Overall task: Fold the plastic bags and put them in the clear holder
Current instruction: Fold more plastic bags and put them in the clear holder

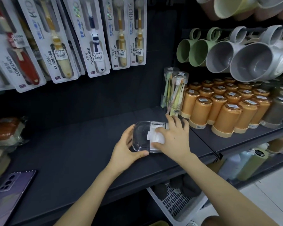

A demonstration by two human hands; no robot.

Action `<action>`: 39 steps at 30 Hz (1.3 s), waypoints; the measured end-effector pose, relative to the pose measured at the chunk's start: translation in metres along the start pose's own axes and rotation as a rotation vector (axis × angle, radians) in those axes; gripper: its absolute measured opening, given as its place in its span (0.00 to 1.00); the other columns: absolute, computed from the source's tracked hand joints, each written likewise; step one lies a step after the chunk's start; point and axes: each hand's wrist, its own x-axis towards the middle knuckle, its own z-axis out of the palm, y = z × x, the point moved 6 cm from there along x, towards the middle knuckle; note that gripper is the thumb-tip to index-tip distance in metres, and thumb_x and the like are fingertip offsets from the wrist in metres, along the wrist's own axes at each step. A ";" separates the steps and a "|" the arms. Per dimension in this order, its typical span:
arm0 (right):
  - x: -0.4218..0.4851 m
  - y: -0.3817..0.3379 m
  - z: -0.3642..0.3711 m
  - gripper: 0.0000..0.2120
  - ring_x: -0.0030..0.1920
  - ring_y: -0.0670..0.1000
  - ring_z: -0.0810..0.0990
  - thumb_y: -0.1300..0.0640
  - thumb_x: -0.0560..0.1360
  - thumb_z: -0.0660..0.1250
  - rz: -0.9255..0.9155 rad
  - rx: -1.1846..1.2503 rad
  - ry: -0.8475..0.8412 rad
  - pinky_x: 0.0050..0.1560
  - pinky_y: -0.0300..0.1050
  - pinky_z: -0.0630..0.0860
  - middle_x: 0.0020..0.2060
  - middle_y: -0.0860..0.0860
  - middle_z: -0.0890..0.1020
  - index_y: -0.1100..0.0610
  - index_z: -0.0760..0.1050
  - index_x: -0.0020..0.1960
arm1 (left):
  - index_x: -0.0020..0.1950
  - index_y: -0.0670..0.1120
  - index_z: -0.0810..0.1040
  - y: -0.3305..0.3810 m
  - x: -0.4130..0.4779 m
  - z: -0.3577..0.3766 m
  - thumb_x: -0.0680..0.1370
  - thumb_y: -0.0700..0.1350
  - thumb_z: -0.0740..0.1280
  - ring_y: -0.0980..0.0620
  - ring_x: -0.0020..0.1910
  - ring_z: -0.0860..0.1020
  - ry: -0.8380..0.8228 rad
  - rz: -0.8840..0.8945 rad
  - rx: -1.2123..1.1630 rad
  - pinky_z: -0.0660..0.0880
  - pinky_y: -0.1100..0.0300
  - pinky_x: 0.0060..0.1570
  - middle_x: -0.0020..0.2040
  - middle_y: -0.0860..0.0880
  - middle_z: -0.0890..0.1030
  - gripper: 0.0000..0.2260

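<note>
In the centre of the frame, the left hand (126,149) grips the near left corner of a clear holder (140,136), with the thumb along its front edge and the fingers curled round its side. The right hand (174,137) lies flat with fingers spread, pressing folded plastic bags (158,139), a white bundle, down into the holder's right compartment. The left compartment looks bare. The holder sits on a dark shelf (72,144). No loose bags show anywhere else, so the task appears close to finished. The folding seems done, and what is left is seating the bundle and letting go, though bags outside the frame cannot be ruled out

Just right of the hands stand clear tubes of toothbrushes (176,92) and rows of orange cups (227,111), topped with price stickers too small to read. At upper right, green and grey mugs (251,62) hang on a rail. At upper left, toothbrush packs (95,38) read "KIDS", "TOOTHBRUSH" and "CONDENSE", with Chinese characters and stickers showing "2.00". A purple phone (12,190) lies at lower left
</note>
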 end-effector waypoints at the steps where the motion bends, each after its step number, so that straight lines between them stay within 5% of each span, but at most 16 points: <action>1: -0.001 0.002 -0.003 0.24 0.62 0.62 0.73 0.37 0.55 0.77 -0.010 0.022 0.029 0.64 0.63 0.60 0.64 0.60 0.75 0.48 0.83 0.46 | 0.65 0.62 0.65 0.000 0.001 0.000 0.64 0.34 0.79 0.67 0.65 0.71 -0.001 -0.003 0.000 0.68 0.72 0.59 0.60 0.72 0.74 0.40; 6: -0.002 0.006 -0.020 0.23 0.68 0.62 0.69 0.37 0.58 0.73 -0.151 0.081 0.124 0.69 0.66 0.53 0.67 0.58 0.73 0.46 0.81 0.49 | 0.66 0.62 0.65 0.000 0.004 -0.001 0.64 0.34 0.79 0.65 0.65 0.72 -0.018 -0.013 -0.008 0.69 0.69 0.62 0.64 0.65 0.74 0.40; 11: 0.016 0.004 -0.013 0.23 0.71 0.64 0.64 0.38 0.57 0.72 -0.311 0.031 0.006 0.70 0.70 0.48 0.70 0.59 0.70 0.44 0.83 0.49 | 0.66 0.61 0.64 0.004 0.004 -0.001 0.64 0.34 0.79 0.66 0.64 0.72 -0.029 -0.023 0.006 0.70 0.70 0.61 0.65 0.63 0.72 0.40; 18: 0.020 -0.004 0.000 0.24 0.70 0.66 0.66 0.38 0.53 0.79 -0.261 -0.029 -0.031 0.70 0.69 0.47 0.69 0.60 0.71 0.45 0.83 0.46 | 0.67 0.60 0.66 0.004 0.008 -0.001 0.64 0.36 0.80 0.64 0.66 0.72 -0.035 -0.028 0.019 0.70 0.64 0.65 0.66 0.61 0.73 0.40; 24: 0.013 0.016 -0.022 0.18 0.67 0.62 0.71 0.34 0.64 0.66 -0.174 0.042 0.176 0.71 0.67 0.49 0.64 0.56 0.76 0.46 0.84 0.42 | 0.66 0.61 0.66 0.004 0.012 -0.001 0.65 0.36 0.79 0.65 0.64 0.72 -0.042 -0.033 0.023 0.71 0.66 0.63 0.64 0.62 0.74 0.38; 27: 0.017 0.012 -0.010 0.13 0.64 0.63 0.73 0.40 0.59 0.76 -0.175 -0.017 0.111 0.70 0.66 0.50 0.61 0.57 0.78 0.47 0.83 0.36 | 0.66 0.60 0.66 0.004 0.014 -0.003 0.65 0.35 0.79 0.66 0.64 0.73 -0.028 -0.045 0.026 0.71 0.67 0.62 0.64 0.62 0.74 0.39; 32: 0.023 0.010 -0.004 0.14 0.61 0.64 0.76 0.39 0.57 0.77 -0.124 -0.008 0.049 0.68 0.64 0.50 0.59 0.59 0.79 0.47 0.83 0.37 | 0.68 0.58 0.65 0.005 0.023 -0.007 0.66 0.36 0.79 0.68 0.59 0.75 -0.025 -0.079 0.070 0.73 0.69 0.57 0.62 0.61 0.75 0.37; 36: 0.009 0.023 -0.025 0.15 0.61 0.61 0.76 0.39 0.62 0.69 -0.065 0.049 0.131 0.69 0.64 0.51 0.59 0.56 0.79 0.48 0.83 0.40 | 0.56 0.63 0.65 0.011 0.038 -0.004 0.70 0.33 0.75 0.78 0.45 0.75 -0.023 -0.117 0.099 0.73 0.75 0.45 0.53 0.67 0.72 0.30; 39: -0.012 0.035 -0.033 0.12 0.58 0.61 0.77 0.42 0.62 0.70 -0.024 0.085 0.159 0.68 0.62 0.54 0.56 0.55 0.81 0.50 0.83 0.39 | 0.53 0.62 0.66 0.014 0.052 -0.001 0.73 0.34 0.72 0.76 0.39 0.76 -0.031 -0.141 0.118 0.72 0.77 0.40 0.49 0.65 0.73 0.25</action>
